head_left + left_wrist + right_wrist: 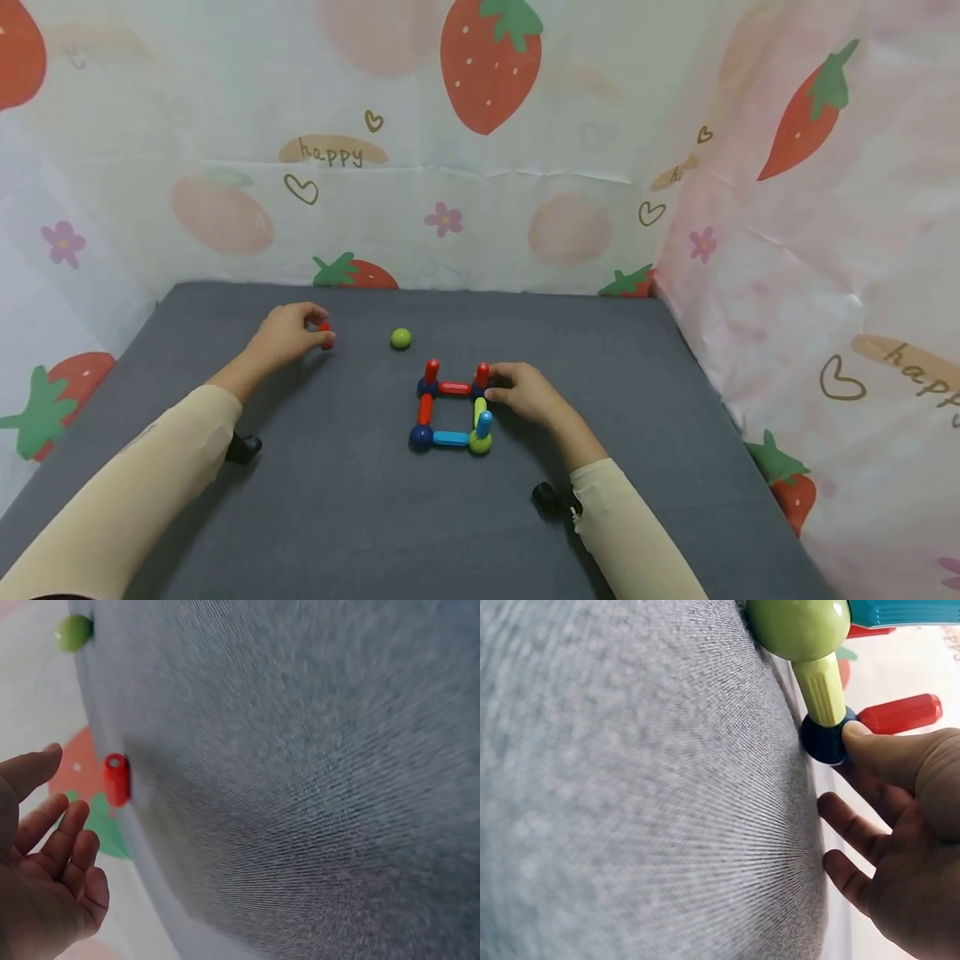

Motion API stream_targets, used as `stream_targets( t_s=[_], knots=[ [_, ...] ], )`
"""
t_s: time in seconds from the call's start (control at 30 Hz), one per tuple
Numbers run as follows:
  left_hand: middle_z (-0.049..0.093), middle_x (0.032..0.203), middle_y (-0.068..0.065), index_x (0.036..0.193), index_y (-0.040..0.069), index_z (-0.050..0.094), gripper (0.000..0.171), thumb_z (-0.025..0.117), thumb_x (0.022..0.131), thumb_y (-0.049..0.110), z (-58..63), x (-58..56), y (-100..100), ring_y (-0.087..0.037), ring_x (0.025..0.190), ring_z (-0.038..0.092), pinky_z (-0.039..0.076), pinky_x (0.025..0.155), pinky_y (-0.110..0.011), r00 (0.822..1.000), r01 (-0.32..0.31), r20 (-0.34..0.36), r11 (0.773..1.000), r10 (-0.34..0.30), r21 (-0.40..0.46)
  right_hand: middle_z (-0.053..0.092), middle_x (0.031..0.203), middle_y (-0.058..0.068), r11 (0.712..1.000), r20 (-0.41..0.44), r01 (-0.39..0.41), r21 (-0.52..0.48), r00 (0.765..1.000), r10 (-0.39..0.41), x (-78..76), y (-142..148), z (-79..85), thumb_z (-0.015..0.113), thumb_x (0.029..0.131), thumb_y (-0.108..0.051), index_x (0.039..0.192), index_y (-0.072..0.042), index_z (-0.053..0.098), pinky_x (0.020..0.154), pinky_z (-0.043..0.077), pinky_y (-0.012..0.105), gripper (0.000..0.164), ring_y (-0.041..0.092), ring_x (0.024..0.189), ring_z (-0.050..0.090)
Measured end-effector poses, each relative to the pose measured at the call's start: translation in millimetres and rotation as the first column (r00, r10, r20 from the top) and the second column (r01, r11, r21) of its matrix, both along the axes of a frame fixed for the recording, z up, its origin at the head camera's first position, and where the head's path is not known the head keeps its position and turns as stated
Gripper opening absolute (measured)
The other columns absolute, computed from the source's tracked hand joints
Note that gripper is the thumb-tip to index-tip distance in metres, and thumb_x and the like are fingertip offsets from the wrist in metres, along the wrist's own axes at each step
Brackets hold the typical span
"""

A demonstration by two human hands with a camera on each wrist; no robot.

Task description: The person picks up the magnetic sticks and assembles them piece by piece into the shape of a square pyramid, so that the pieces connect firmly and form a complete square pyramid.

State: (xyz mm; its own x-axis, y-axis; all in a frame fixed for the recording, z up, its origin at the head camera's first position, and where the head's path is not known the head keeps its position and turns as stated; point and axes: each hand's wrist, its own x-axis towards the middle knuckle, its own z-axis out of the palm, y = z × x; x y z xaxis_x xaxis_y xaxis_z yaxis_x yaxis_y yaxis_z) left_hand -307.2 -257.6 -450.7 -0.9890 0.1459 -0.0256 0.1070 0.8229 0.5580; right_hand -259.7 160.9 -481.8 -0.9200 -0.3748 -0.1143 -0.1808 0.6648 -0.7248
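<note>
A square frame of ball-and-rod toy pieces lies on the table. Dark blue balls form three of its corners and a green ball (480,442) the near right one. Two red rods (432,371) stand up at the back corners, and a blue rod (484,423) rises from the green ball. My right hand (528,393) pinches the back right dark blue ball (823,741) between thumb and index finger, its other fingers spread. Farther left, my left hand (56,870) has its fingers loosely bent, apart from a short red rod (116,782) on the table.
A loose green ball (401,338) lies behind the frame, to the right of the left hand. Grey cloth (337,517) covers the table. Strawberry-printed curtains (480,192) hang behind it and at both sides.
</note>
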Motion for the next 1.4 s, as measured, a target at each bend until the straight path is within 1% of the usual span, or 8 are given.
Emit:
stream_targets(
  t_s=[0.2,0.4,0.5,0.67,0.8,1.13,1.27,1.4],
  knots=[
    [0.062,0.135,-0.024,0.140,-0.002,0.056,0.061,0.070,0.097,0.040,-11.9,-15.3,-7.5,-0.042,0.122,0.058,0.042,0.102,-0.062,1.000,-0.019,0.010,0.998,0.019,-0.063,0.069,0.130,0.001,1.000,0.007,-0.002,-0.007,1.000,0.003,0.0,-0.5,1.1,0.072,0.097,-0.018,0.127,-0.017,0.071,0.112,0.042,0.048,0.030,0.025,0.130,0.057],
    [0.063,0.131,-0.023,0.136,-0.002,0.057,0.064,0.070,0.096,0.046,-18.0,-24.3,-7.2,-0.041,0.119,0.057,0.041,0.101,-0.062,0.999,-0.030,0.041,0.996,0.033,-0.085,0.069,0.130,0.002,1.000,0.011,0.003,-0.009,1.000,-0.003,0.2,-0.1,0.9,0.072,0.097,-0.017,0.127,-0.017,0.072,0.113,0.041,0.049,0.030,0.025,0.131,0.056],
    [0.065,0.124,-0.021,0.130,-0.002,0.060,0.059,0.072,0.094,0.043,-19.5,-26.7,-5.8,-0.040,0.113,0.058,0.040,0.098,-0.061,0.998,-0.031,0.043,0.994,0.036,-0.107,0.069,0.131,0.002,1.000,0.007,0.001,-0.010,1.000,-0.001,-0.5,-0.9,0.4,0.072,0.097,-0.017,0.127,-0.016,0.071,0.113,0.041,0.049,0.030,0.026,0.131,0.056],
    [0.068,0.112,-0.017,0.119,0.000,0.065,0.043,0.073,0.092,0.033,-22.9,-30.4,-2.5,-0.035,0.102,0.061,0.043,0.089,-0.057,0.999,-0.017,0.041,0.991,0.022,-0.130,0.068,0.131,0.002,1.000,0.006,0.005,0.001,1.000,-0.005,-0.3,-1.8,-1.5,0.072,0.097,-0.018,0.129,-0.016,0.071,0.113,0.041,0.049,0.031,0.026,0.131,0.056],
    [0.069,0.107,-0.015,0.112,0.002,0.068,0.033,0.073,0.093,0.028,-24.7,-33.0,0.1,-0.034,0.098,0.062,0.042,0.087,-0.056,0.999,-0.009,0.037,0.990,0.014,-0.138,0.069,0.130,0.002,1.000,0.004,0.015,0.001,1.000,-0.015,0.0,-0.7,-2.2,0.072,0.097,-0.017,0.128,-0.016,0.071,0.113,0.041,0.049,0.031,0.025,0.130,0.056],
    [0.070,0.108,-0.014,0.110,0.005,0.068,0.026,0.070,0.096,0.027,-24.5,-31.4,4.5,-0.034,0.099,0.061,0.040,0.091,-0.058,1.000,-0.007,0.025,0.993,0.010,-0.116,0.069,0.130,0.002,1.000,0.000,0.012,-0.009,1.000,-0.012,-0.2,-0.4,-1.8,0.071,0.098,-0.018,0.127,-0.016,0.071,0.113,0.041,0.049,0.029,0.026,0.131,0.056],
    [0.070,0.108,-0.013,0.110,0.007,0.068,0.024,0.070,0.096,0.026,-23.2,-28.8,7.2,-0.031,0.095,0.062,0.040,0.090,-0.056,1.000,-0.021,0.000,0.997,0.021,-0.075,0.068,0.131,0.002,1.000,0.002,0.010,-0.005,1.000,-0.010,0.2,-0.2,-1.3,0.071,0.098,-0.018,0.127,-0.017,0.072,0.113,0.041,0.049,0.029,0.026,0.132,0.056],
    [0.069,0.108,-0.014,0.114,0.007,0.067,0.025,0.070,0.097,0.025,-17.4,-23.4,12.6,-0.029,0.086,0.065,0.045,0.086,-0.051,0.999,-0.037,-0.029,0.999,0.037,-0.010,0.068,0.131,0.002,1.000,0.006,0.011,-0.010,1.000,-0.011,0.7,0.0,-0.3,0.072,0.097,-0.018,0.127,-0.017,0.072,0.113,0.041,0.049,0.030,0.026,0.132,0.056]
  ],
)
